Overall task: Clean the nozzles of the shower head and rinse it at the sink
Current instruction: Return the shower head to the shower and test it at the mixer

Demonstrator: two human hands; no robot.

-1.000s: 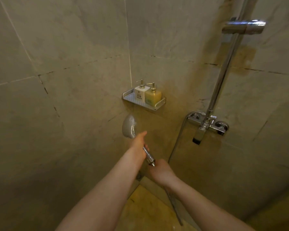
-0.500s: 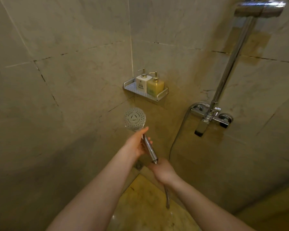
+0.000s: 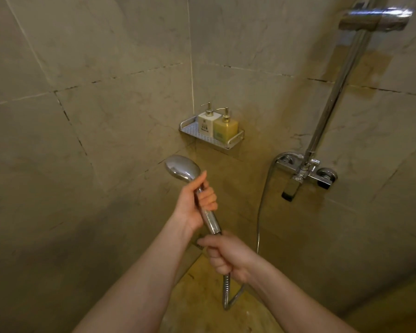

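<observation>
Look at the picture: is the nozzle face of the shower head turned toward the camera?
No, the shower head shows its smooth chrome back, while the left hand holds its handle.

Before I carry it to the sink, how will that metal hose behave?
The hose will probably flop: it sags into a loop below the right hand. It likely tethers you, since it runs up to the mixer valve. The chrome shower head in the left hand may be slippery.
</observation>
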